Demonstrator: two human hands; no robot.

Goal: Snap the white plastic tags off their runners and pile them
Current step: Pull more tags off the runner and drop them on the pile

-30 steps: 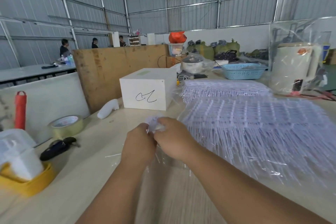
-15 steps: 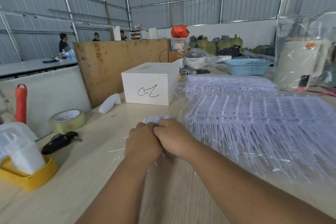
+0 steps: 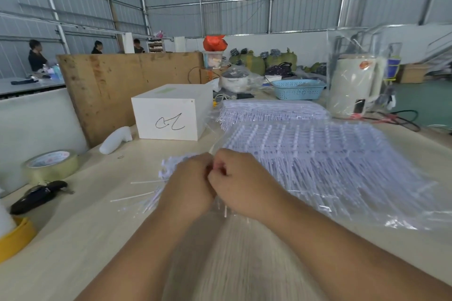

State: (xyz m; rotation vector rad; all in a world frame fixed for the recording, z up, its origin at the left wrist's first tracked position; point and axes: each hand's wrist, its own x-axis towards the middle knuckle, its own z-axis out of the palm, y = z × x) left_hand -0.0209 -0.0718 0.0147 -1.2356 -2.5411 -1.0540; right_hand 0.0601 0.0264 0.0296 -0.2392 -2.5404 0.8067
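Note:
My left hand and my right hand meet knuckle to knuckle over the table's middle, both with curled fingers around a bunch of white plastic tags. The tag heads stick out left of my left hand and thin stems fan out below it. A large stack of tag sheets on runners in clear plastic lies to the right of my hands. A second stack lies behind it.
A white box stands behind my hands, a white bottle to its left. A tape roll, a black key fob and a yellow holder line the left edge. A wrapped kettle and blue basket stand behind.
My hands have stayed together and dropped slightly toward the table. More of the tag bunch now shows left of my left hand, with stems fanned out.

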